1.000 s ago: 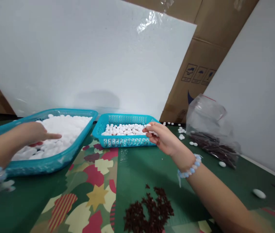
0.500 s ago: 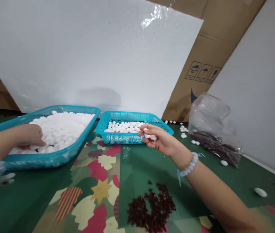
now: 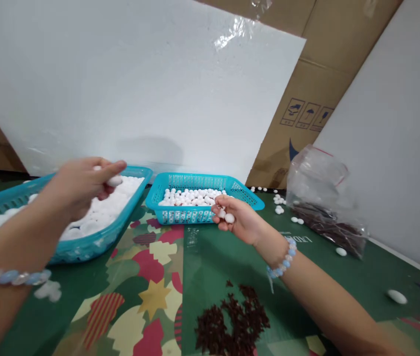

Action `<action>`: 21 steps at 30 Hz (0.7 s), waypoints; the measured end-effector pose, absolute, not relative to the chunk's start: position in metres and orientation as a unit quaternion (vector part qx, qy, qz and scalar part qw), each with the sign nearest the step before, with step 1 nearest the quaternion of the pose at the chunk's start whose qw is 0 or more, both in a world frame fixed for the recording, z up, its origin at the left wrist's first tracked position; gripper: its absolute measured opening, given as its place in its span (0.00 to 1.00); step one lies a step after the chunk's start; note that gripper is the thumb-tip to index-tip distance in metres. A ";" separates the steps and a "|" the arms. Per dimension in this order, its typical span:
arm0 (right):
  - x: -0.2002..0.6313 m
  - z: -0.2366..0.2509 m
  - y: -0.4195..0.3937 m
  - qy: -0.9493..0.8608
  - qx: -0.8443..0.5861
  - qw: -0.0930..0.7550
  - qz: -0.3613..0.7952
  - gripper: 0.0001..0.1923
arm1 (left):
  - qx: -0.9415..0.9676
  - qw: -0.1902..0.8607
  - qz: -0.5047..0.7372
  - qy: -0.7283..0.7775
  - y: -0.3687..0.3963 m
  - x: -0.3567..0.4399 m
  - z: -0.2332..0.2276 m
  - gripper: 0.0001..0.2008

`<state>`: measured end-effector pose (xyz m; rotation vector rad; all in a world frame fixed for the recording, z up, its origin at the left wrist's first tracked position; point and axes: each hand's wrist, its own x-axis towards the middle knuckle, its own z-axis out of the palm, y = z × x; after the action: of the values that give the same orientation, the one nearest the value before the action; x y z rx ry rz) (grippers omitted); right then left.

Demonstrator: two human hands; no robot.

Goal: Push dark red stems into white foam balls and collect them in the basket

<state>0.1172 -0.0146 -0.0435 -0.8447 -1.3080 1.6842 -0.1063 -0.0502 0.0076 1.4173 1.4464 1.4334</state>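
Note:
My left hand is closed round white egg-shaped balls that show between thumb and fingers. It is above the large blue basket, which is heaped with the same white balls. My right hand, fingers curled, holds a few white balls at the front right of a smaller blue basket. White balls with some brown bits among them lie inside that basket. Below my right hand sits a pile of small dark brown star-shaped pieces on the green table covering.
To the right, a clear plastic bag contains more dark brown pieces. Loose white balls lie near it, and a single one lies farther right. A white board and cardboard stand behind the baskets.
My left hand has risen out of the large basket and moved right, with white balls in its fingers. My right hand has stayed nearly in place, turning slightly with its white balls.

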 end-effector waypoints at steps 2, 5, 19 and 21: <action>0.117 -0.042 -0.019 -0.546 -0.320 0.420 0.650 0.03 | 0.560 0.332 0.560 0.512 -0.056 -0.077 0.005 0.08; 0.121 -0.035 -0.026 -0.610 -0.298 0.413 0.607 0.04 | 0.575 0.402 0.552 0.451 -0.061 -0.046 -0.005 0.09; 0.121 -0.042 -0.048 -0.992 -0.019 -0.087 0.094 0.10 | 0.491 0.553 0.565 0.366 -0.065 -0.031 -0.027 0.09; 0.120 -0.042 -0.051 -0.988 -0.031 -0.113 0.103 0.10 | 0.486 0.571 0.548 0.371 -0.066 -0.030 -0.027 0.07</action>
<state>0.1202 -0.0505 -0.0415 -0.1037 -3.3484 0.3507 -0.0299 -0.0660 -0.0267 1.1403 0.8699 1.2853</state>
